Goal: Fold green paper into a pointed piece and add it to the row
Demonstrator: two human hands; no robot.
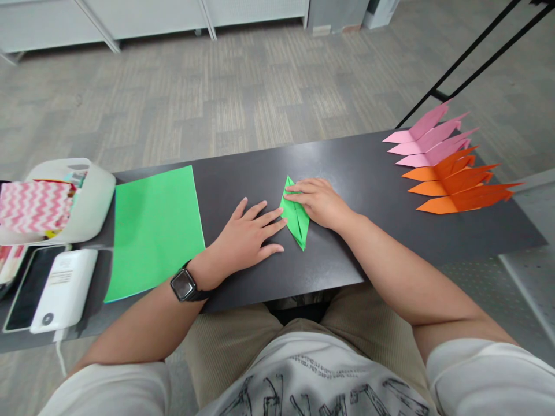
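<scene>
A small green sheet of origami paper (pixel 296 223), folded into a narrow diamond, lies flat on the dark table. One long crease runs down its middle. My right hand (pixel 319 201) rests on its upper right part, fingertips pressing the paper and fingers stretched out. From the left, my left hand (pixel 248 236) lies palm down with its fingers spread, the fingertips touching the diamond's left edge. A black watch (pixel 184 285) is on my left wrist. Neither hand grips the paper.
Left of my hands lies a stack of green paper (pixel 156 231). A white basket (pixel 97 199), a phone (pixel 26 289) and a white power bank (pixel 65 292) fill the far left. Pink folded birds (pixel 427 138) and orange folded birds (pixel 455 188) stand at the right end of the table (pixel 243 167).
</scene>
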